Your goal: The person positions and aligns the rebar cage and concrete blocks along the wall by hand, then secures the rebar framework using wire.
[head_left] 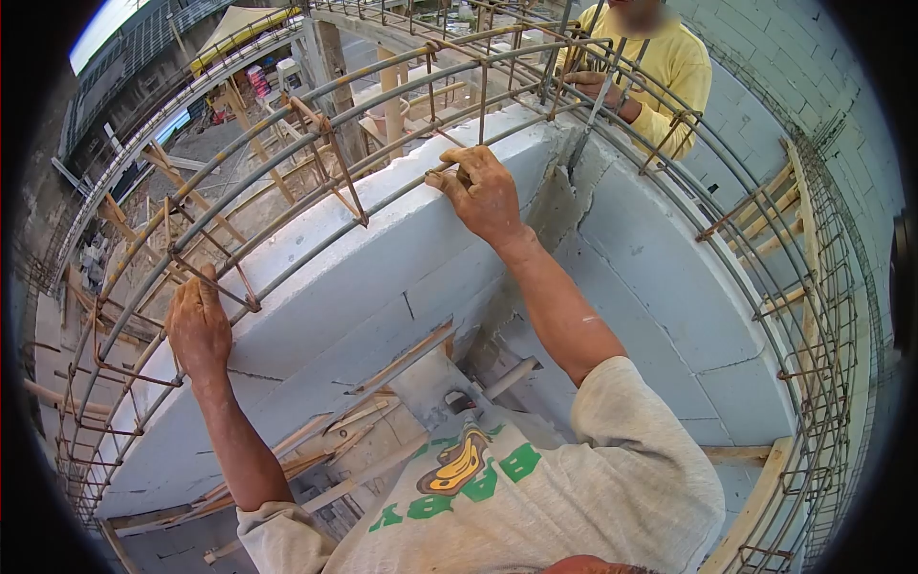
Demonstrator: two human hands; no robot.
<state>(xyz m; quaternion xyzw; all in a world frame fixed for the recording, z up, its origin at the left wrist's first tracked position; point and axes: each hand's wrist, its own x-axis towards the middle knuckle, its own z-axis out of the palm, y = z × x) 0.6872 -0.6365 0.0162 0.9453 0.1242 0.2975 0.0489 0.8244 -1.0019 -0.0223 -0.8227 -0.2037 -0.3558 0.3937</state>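
Observation:
My left hand (199, 330) is closed around a steel bar of the rebar cage (311, 256) on the left, at a cross tie. My right hand (483, 196) has its fingers curled on the cage's lower bar, close to the corner; part of the grip is hidden by the hand itself. Beneath both hands runs the top of a pale block wall (373, 263), with the cage lying along it. Thin rusty stirrups (337, 163) join the long bars between my hands.
Across the corner a person in a yellow shirt (684, 81) has a hand (593, 86) at the rebar. A second block wall (660, 268) carries another cage on the right. Below are timber planks (330, 493). Wooden props (392, 100) stand beyond the wall.

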